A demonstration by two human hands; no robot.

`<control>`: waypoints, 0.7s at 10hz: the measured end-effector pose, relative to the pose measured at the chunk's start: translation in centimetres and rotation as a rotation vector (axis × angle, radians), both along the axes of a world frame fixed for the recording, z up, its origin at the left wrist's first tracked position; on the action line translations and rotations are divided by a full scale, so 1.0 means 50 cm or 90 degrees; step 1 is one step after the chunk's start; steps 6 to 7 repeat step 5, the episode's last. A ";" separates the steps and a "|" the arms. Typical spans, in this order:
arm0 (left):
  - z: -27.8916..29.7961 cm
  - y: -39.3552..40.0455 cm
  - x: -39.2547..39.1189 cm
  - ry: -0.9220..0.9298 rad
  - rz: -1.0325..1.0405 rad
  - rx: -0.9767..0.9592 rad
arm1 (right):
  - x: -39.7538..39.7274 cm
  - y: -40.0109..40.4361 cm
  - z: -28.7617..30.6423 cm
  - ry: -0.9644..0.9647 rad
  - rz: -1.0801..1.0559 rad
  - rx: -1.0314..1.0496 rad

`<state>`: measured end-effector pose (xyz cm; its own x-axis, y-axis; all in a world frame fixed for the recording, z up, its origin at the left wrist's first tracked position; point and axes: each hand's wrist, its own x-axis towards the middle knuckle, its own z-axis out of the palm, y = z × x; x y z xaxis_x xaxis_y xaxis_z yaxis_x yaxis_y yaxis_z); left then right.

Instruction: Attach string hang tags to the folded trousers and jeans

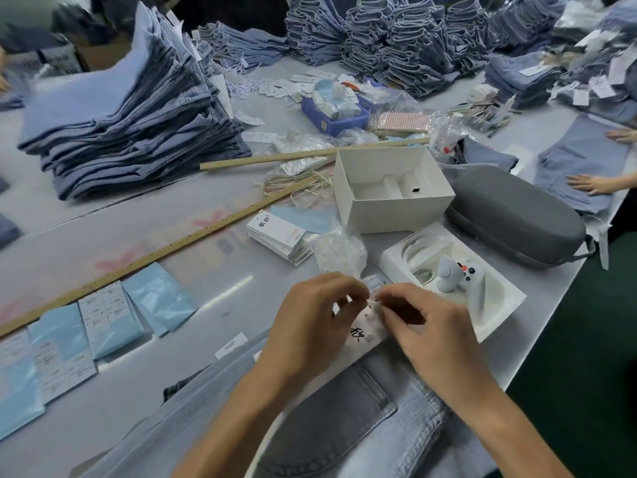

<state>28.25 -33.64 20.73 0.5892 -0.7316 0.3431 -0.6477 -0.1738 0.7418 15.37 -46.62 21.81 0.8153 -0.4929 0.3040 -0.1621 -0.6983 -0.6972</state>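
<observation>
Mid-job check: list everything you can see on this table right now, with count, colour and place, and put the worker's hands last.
jeans: one pair, pale blue, nearest edge, under the hands
hang tag: one, white with black print, on the jeans, between the hands
tag stack: one, white, mid-table
plastic bag: one, clear, beside the tag stack
rulers: two, wooden, crossing mid-table
packets: several, light blue, left row
open box: one, white, centre
tray: one, white, holding a controller, right
case: one, grey, right
crate: one, blue, behind
folded stacks: many, blue, left and back
left hand: pinches at the tag
right hand: pinches at the tag
</observation>
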 end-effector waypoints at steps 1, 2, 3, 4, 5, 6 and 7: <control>-0.009 0.080 -0.014 -0.067 0.077 0.013 | -0.016 0.009 0.001 0.061 -0.007 -0.137; -0.048 0.183 -0.037 -0.099 0.154 0.038 | -0.053 0.025 -0.005 0.072 -0.011 -0.163; -0.097 0.264 -0.060 -0.207 0.207 0.064 | -0.081 0.048 -0.015 0.079 -0.014 -0.174; -0.134 0.304 -0.100 -0.209 0.232 0.071 | -0.090 0.071 -0.023 0.079 -0.033 -0.209; -0.143 0.322 -0.129 -0.156 0.273 0.097 | -0.095 0.092 -0.017 0.084 -0.050 -0.218; -0.143 0.322 -0.129 -0.156 0.273 0.097 | -0.095 0.092 -0.017 0.084 -0.050 -0.218; -0.143 0.322 -0.129 -0.156 0.273 0.097 | -0.095 0.092 -0.017 0.084 -0.050 -0.218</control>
